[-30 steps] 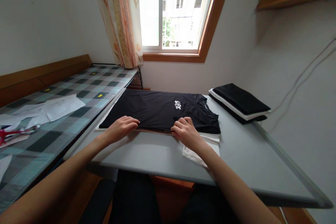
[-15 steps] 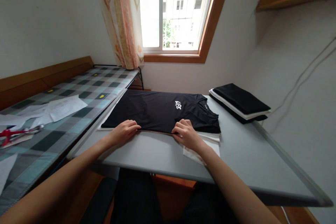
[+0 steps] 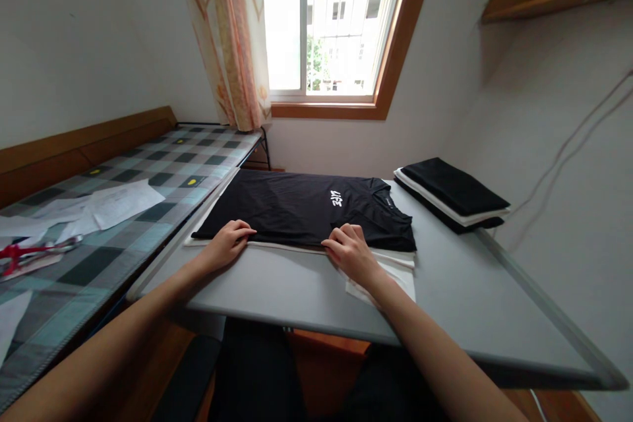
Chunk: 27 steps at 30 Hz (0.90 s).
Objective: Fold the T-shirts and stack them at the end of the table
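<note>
A black T-shirt [image 3: 281,204] with white "LIFE" lettering lies flat on the grey table, its collar toward the right. Beneath it, a white garment [image 3: 390,280] shows along the near edge and sticks out at the lower right. My left hand [image 3: 228,244] is at the shirt's near edge, toward the hem, its fingers closed on the black cloth. Farther right, my right hand [image 3: 350,249] pinches the same edge just below the folded-in sleeve. Both thumbs are partly hidden.
A folded stack of black and white clothes [image 3: 450,191] rests at the table's back right. On the left, a checked bed [image 3: 198,158] holds papers [image 3: 113,208] and a red-handled item [image 3: 20,254]. The grey table [image 3: 465,297] meets the wall on the right.
My left hand has slid a little to the left along the shirt's near edge, and more of the white garment's edge shows there. My right hand has barely shifted.
</note>
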Available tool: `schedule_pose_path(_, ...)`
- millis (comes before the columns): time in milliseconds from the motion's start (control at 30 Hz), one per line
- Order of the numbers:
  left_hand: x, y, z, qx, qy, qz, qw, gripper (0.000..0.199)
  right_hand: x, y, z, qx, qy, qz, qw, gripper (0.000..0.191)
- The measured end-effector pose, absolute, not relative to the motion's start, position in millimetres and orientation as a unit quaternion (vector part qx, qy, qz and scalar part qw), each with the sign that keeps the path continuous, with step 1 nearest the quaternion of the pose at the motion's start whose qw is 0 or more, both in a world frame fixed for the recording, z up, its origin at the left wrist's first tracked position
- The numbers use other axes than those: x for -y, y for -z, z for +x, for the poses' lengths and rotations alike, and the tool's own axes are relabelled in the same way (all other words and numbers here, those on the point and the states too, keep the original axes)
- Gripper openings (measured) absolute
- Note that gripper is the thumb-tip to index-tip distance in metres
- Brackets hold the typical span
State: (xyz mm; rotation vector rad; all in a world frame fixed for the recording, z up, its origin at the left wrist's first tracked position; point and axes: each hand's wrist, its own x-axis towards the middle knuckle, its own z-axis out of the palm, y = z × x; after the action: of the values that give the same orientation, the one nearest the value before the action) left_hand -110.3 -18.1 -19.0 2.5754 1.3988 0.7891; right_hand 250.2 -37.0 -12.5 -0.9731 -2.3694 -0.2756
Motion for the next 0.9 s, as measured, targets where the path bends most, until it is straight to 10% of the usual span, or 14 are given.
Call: schedule_pose_path(900, 40.9, 7.2, -143.7, -0.359, -0.173, 0.916, -0.050, 0.019, 33.1, 18.7, 256.3, 0.906, -0.013, -0.325, 0.272, 0.007)
